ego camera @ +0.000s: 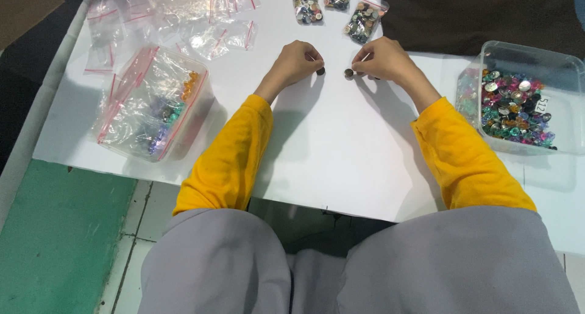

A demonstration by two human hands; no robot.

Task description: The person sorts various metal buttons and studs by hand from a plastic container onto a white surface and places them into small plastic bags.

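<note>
On the white tabletop [341, 149], the left hand [297, 61] and right hand [381, 59] each pinch a small dark round button [320, 71], near three filled clear bags [364, 20] beyond.

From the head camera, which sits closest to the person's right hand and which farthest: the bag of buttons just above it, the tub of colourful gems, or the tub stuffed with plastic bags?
Starting from the right hand:
1. Bag of buttons, just beyond the hand, toward the table's far edge.
2. Tub of colourful gems, off to the right.
3. Tub stuffed with plastic bags, far left, past the left hand.
</note>
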